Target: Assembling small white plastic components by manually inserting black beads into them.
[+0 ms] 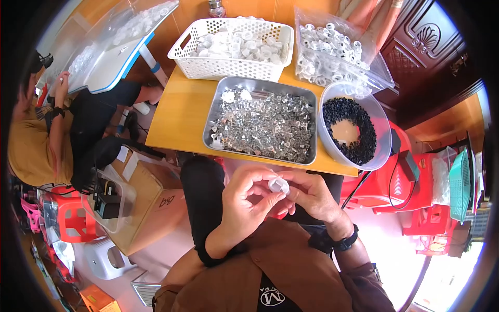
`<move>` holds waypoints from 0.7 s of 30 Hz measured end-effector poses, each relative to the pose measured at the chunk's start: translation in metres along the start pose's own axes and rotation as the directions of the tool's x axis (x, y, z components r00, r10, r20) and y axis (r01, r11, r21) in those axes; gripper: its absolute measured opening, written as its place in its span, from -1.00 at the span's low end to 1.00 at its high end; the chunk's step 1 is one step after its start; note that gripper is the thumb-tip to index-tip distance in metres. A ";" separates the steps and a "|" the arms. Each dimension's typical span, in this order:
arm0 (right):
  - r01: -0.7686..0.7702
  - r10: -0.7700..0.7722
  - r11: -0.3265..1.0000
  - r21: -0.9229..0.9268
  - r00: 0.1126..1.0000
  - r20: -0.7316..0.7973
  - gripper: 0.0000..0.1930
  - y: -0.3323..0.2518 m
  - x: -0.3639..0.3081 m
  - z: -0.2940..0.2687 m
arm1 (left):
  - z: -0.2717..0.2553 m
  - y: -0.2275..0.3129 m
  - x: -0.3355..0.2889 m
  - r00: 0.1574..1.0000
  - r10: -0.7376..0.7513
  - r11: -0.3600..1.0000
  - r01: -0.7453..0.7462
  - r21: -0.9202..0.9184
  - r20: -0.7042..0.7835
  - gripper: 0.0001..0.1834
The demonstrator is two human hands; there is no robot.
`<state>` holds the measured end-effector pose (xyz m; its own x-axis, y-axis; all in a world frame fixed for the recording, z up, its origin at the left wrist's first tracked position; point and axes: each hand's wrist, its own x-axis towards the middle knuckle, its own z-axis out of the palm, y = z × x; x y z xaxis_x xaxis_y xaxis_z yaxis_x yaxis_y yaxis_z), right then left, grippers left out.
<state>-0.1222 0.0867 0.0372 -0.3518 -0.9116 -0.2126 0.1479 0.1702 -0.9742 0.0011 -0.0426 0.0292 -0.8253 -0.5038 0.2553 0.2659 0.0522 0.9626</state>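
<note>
Between the fingertips of both hands, above my lap, is a small whitish translucent plastic piece [279,185] that looks round. My left hand [247,195] pinches it from the left with thumb and forefinger. From the other side, the thumb and fingers of my right hand [313,196] close on its edge. Just beyond my hands, a metal tray [214,151] of small shiny clear and metallic-looking pieces rests on the yellow table [174,125]. To its right stands a clear round tub [383,140] with small black parts ringed around its bottom.
A white perforated basket [228,71] of whitish plastic pieces stands at the back, beside a clear bag [332,57] of ring-shaped parts. At left, another person [39,140] sits by a white-topped table [112,67]. A cardboard box [150,208] and red stools [78,221] stand on the floor.
</note>
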 end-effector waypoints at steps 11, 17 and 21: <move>0.226 -0.221 0.974 -0.012 0.940 -0.261 -0.70 0.006 -0.004 0.013 | -0.001 -0.008 -0.001 0.956 -0.292 0.932 0.277 -0.236 -0.032 -0.77; 0.107 -0.088 0.991 0.081 0.975 -0.203 -0.80 0.001 -0.001 0.004 | -0.005 -0.005 0.002 0.938 -0.330 0.904 0.345 -0.251 0.102 -0.69; 0.101 -0.081 0.991 0.088 0.975 -0.205 -0.80 0.001 0.001 0.003 | -0.004 -0.010 0.002 0.963 -0.258 0.930 0.271 -0.249 0.085 -0.69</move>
<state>-0.1196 0.0850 0.0362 -0.5445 -0.8263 -0.1440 0.1927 0.0439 -0.9803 -0.0015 -0.0477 0.0199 -0.9050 -0.4254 0.0054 0.1477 -0.3023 0.9417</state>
